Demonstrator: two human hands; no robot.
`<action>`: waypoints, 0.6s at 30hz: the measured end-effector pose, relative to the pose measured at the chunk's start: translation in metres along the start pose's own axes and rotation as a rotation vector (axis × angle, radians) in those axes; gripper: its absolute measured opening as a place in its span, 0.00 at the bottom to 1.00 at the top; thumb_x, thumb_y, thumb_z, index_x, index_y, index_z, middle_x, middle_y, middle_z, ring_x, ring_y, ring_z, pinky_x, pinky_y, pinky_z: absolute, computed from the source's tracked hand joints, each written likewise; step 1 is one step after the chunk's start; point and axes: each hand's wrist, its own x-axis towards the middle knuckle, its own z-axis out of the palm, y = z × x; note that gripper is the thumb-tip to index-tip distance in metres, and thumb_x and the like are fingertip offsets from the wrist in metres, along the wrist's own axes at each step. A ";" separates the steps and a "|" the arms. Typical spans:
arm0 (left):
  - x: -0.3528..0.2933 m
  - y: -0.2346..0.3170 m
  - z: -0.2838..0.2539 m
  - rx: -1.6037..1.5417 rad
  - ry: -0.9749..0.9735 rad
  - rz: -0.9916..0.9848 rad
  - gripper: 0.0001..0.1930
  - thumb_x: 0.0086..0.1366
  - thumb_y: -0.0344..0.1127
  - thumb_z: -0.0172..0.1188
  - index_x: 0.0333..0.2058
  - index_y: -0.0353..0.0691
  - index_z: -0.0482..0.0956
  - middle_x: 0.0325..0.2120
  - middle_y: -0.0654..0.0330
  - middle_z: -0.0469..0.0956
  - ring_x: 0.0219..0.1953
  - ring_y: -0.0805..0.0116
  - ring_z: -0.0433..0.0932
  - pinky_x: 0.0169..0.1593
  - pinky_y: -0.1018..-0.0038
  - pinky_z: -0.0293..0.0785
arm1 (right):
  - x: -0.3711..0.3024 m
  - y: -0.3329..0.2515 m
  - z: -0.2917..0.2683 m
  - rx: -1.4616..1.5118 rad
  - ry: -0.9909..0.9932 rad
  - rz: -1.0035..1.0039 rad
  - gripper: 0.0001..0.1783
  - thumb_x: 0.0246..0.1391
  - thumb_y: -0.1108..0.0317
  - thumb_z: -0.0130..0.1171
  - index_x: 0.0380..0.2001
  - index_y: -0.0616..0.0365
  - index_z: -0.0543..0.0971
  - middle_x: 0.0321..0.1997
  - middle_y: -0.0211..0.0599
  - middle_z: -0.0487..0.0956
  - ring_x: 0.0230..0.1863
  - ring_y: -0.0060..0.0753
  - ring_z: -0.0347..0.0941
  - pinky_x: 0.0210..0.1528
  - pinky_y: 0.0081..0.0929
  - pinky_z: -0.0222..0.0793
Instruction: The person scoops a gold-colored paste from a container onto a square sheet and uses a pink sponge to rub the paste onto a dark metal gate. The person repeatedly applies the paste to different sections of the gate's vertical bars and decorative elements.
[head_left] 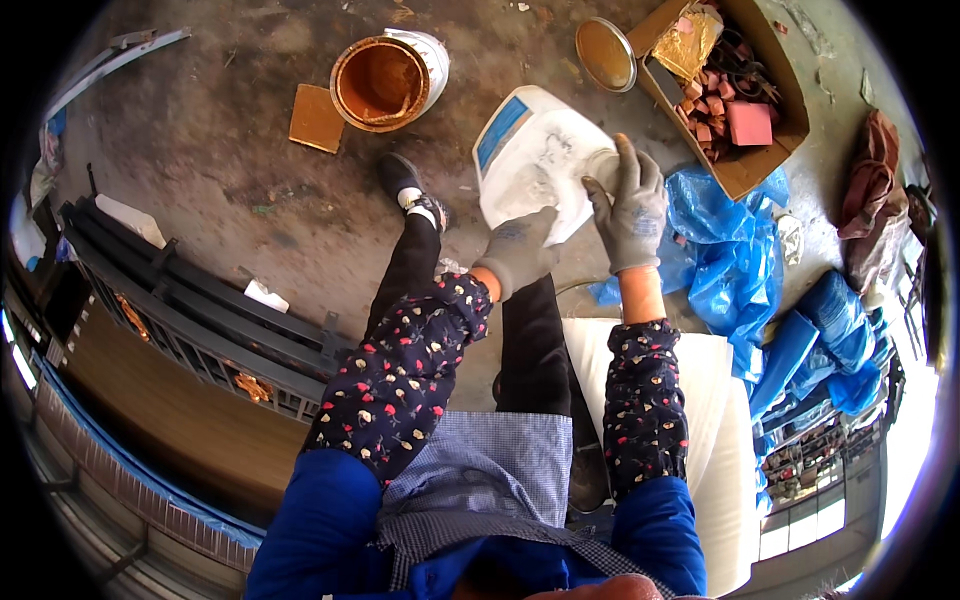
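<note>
A white plastic container [540, 150] with a blue patch at one corner lies in front of me, its surface smudged grey. My left hand [518, 252], in a grey glove, is closed on the container's near edge, its fingertips partly hidden. The grey-gloved right hand [632, 215] is at the container's right end. Its thumb and fingers close around a round, pale part [602, 168] there, which looks like a neck or cap.
A rust-stained bucket [432, 70] stands ahead beside a brown square piece [316, 118]. A round lid [606, 54] lies near a cardboard box [790, 140] of reddish blocks. Blue plastic sheeting [715, 240] lies to the right; black metal frames [200, 300] stand left.
</note>
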 end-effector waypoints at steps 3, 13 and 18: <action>0.019 0.001 0.025 -0.002 0.018 0.079 0.29 0.59 0.44 0.62 0.55 0.31 0.72 0.43 0.38 0.80 0.47 0.40 0.79 0.53 0.56 0.73 | -0.001 0.030 0.002 -0.010 0.038 0.010 0.43 0.48 0.51 0.71 0.67 0.45 0.67 0.55 0.46 0.74 0.55 0.52 0.72 0.56 0.46 0.68; 0.051 0.050 0.055 0.062 -0.170 0.019 0.20 0.62 0.42 0.61 0.50 0.40 0.75 0.44 0.46 0.82 0.48 0.46 0.81 0.52 0.59 0.75 | -0.023 0.068 -0.042 -0.170 -0.101 0.144 0.43 0.56 0.60 0.64 0.72 0.48 0.59 0.56 0.49 0.72 0.53 0.57 0.74 0.52 0.45 0.73; 0.055 0.055 0.047 0.130 -0.251 -0.060 0.27 0.62 0.43 0.63 0.59 0.40 0.72 0.46 0.48 0.82 0.49 0.50 0.81 0.53 0.61 0.75 | -0.006 0.052 -0.059 -0.224 -0.280 0.288 0.37 0.61 0.54 0.58 0.70 0.50 0.61 0.52 0.54 0.76 0.41 0.60 0.80 0.44 0.48 0.76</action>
